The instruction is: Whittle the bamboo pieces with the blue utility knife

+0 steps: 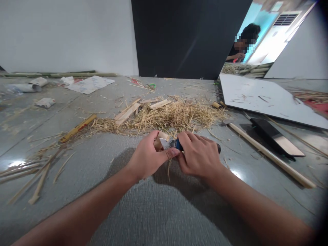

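Note:
My left hand (pixel 150 155) is closed around a short brown wooden piece (pixel 159 140), its thumb reaching right to the other hand. A knife (pixel 176 145) with a blue and black handle sits in the grip of my right hand (pixel 198 152), and its short blade points left against the wooden piece. Both hands are close together, thumbs touching or nearly so. Just beyond them lies a heap of thin straw-coloured shavings (pixel 174 116) with flat wooden strips (pixel 128 113) on it.
On the left lie a yellow tool handle (pixel 78 128) and thin sticks. A long pole (pixel 271 155), a black object (pixel 274 136) and a white board (pixel 271 97) lie right. A person (pixel 243 42) is at the upper right, beyond upright panels (pixel 179 37). Papers (pixel 91 84) lie back left.

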Available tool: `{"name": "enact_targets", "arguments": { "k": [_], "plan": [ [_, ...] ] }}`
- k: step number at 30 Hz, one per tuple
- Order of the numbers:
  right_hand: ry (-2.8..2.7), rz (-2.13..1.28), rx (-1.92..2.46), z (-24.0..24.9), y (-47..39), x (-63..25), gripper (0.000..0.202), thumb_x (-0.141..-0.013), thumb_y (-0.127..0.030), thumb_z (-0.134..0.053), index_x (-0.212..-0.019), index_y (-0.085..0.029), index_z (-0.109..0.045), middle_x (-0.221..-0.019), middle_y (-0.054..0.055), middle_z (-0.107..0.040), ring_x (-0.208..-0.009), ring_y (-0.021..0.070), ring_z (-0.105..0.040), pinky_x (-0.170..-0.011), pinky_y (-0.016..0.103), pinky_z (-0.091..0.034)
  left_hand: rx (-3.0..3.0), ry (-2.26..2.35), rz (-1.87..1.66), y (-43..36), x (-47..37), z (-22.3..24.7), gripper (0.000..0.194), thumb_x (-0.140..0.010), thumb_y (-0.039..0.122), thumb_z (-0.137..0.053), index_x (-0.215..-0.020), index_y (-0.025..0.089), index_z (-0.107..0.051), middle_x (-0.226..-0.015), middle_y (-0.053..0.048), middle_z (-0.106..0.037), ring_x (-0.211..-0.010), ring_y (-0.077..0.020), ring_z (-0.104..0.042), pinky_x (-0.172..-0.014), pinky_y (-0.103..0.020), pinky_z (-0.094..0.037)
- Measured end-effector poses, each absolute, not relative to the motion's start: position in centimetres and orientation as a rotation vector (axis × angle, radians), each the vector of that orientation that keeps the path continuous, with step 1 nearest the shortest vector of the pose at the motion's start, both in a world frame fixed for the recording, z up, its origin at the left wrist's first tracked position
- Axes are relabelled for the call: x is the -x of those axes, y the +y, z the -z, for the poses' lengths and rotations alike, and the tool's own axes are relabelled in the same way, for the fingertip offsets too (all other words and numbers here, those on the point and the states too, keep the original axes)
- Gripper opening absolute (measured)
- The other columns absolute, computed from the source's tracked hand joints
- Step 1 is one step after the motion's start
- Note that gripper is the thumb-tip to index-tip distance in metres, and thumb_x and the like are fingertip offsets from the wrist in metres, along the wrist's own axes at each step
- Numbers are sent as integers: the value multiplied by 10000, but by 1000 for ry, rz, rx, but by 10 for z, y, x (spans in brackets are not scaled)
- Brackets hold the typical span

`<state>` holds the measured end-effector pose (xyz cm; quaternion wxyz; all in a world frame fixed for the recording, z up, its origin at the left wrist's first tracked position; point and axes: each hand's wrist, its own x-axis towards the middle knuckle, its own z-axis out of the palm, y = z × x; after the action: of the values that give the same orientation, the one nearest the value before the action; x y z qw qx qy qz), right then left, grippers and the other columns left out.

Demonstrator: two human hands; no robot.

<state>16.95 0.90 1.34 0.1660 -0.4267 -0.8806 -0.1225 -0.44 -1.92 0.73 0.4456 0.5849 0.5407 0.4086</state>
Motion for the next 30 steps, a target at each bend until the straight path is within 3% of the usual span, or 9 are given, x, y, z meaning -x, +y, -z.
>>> {"name": "enact_targets", "arguments": {
  "k": [5,9,11,13,17,22,30],
  "plan": [
    [-2470,377,1310,-14,4,-160,198,-844,-378,-441,-863,-189,-497,-788,66,-614,-658,207,-551,-568,317,-237,-1551,1554,-996,-18,3,-9,365,-687,465,-721,-764,183,-503,-576,64,-431,-514,-77,-344,-464,-210,-269],
    [-2376,221,1545,-28,24,-175,294,-922,-416,-337,-907,-184,-517,-805,97,-625,-643,206,-548,-563,309,-250,-1458,1744,-1038,-15,9,-5,468,-682,579,-682,-634,196,-417,-519,71,-331,-469,-71,-283,-427,-217,-203],
    [-2014,133,1948,-38,43,-194,454,-959,-473,-193,-887,-169,-523,-701,108,-593,-534,191,-492,-522,301,-224,-1298,1800,-1110,-11,14,-2,499,-695,596,-664,-617,209,-358,-488,81,-290,-430,-63,-260,-406,-218,-177],
    [-1760,264,2062,-42,57,-212,477,-947,-539,-232,-934,-161,-523,-757,135,-598,-582,217,-507,-522,301,-207,-1183,1714,-1164,-7,18,0,484,-715,584,-657,-646,216,-349,-473,91,-285,-397,-57,-270,-390,-212,-181],
    [-2088,47,1802,-28,55,-212,438,-970,-521,-210,-923,-188,-490,-721,84,-600,-562,198,-501,-510,294,-211,-1118,1421,-1138,-4,15,0,440,-737,544,-666,-736,217,-371,-490,102,-332,-372,-50,-331,-373,-193,-259],
    [-2395,-41,1357,-14,27,-187,356,-974,-483,-278,-941,-184,-469,-813,69,-622,-641,189,-542,-532,283,-227,-1144,1174,-1082,-11,7,-4,414,-740,465,-699,-813,209,-382,-574,105,-392,-391,-34,-370,-376,-184,-344],
    [-2610,-151,1016,-15,11,-178,293,-953,-434,-350,-992,-174,-481,-870,59,-608,-679,178,-543,-548,290,-224,-1296,1157,-963,-20,4,-9,428,-748,483,-684,-819,210,-363,-583,102,-405,-414,-31,-370,-384,-174,-289]
  ]
}}
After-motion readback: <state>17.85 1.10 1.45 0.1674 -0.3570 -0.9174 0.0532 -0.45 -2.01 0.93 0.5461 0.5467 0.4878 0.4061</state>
